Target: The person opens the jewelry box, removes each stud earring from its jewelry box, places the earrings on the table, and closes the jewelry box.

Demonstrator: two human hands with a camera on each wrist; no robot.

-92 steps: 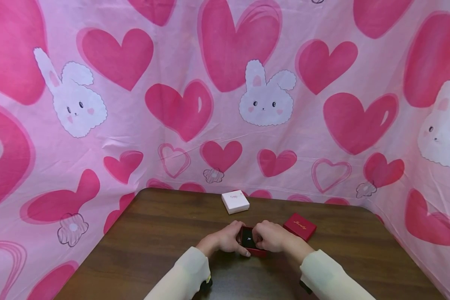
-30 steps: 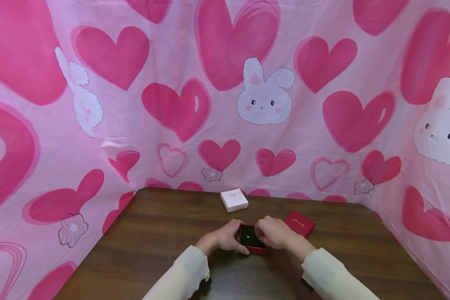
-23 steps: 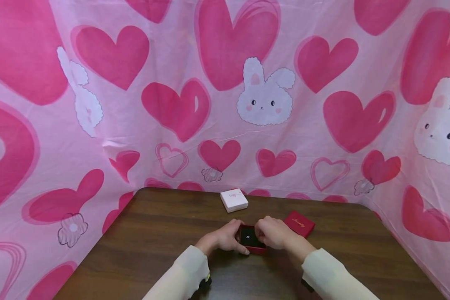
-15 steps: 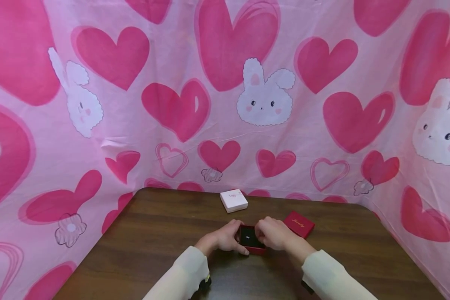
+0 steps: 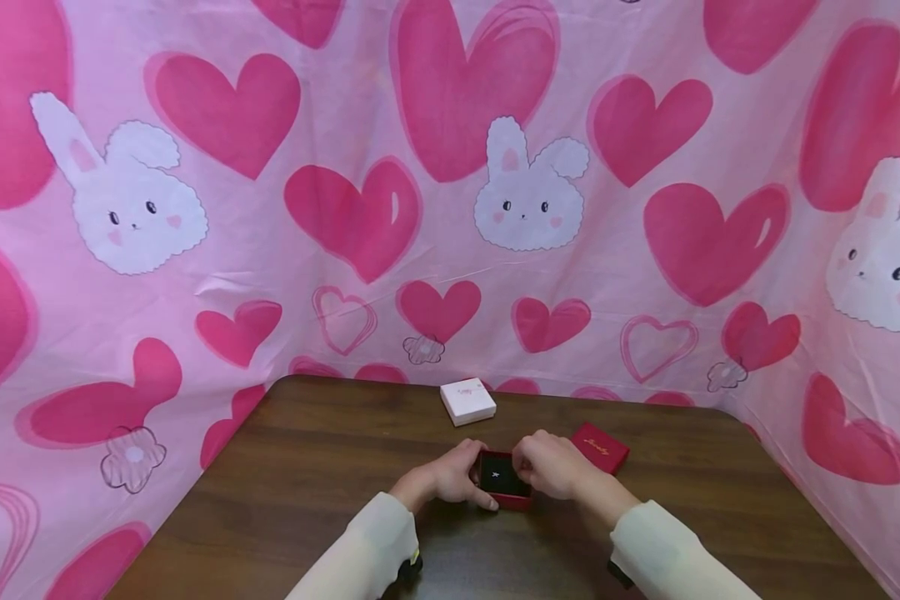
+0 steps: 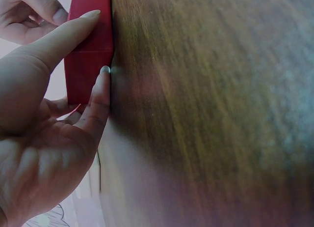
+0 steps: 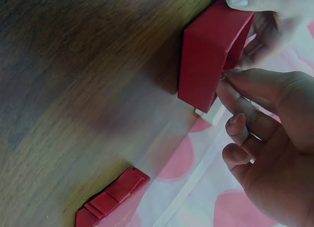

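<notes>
A red jewellery box base (image 5: 512, 502) with a black insert (image 5: 501, 477) sits uncovered on the table. A small silver star-shaped piece (image 5: 495, 474) is set in the insert. My left hand (image 5: 457, 475) grips the box from its left side, thumb (image 6: 81, 30) along the front wall and the other fingers behind. Over the box's right rim, my right hand (image 5: 551, 465) pinches a tiny shiny piece (image 7: 223, 75) between thumb and index finger. Its shape is mostly hidden by the fingertips. The remaining right-hand fingers are curled in.
The red lid (image 5: 602, 448) with gold lettering and a bow on its side lies right of the box. A closed white box (image 5: 468, 402) stands at the back of the wooden table (image 5: 330, 467). Pink heart-and-rabbit cloth (image 5: 450, 275) hangs around the table's back and sides.
My right hand, lower over the insert three seconds ago, has drawn back slightly to the right, showing more of the black insert. My left hand keeps its grip. The left cloth has rippled.
</notes>
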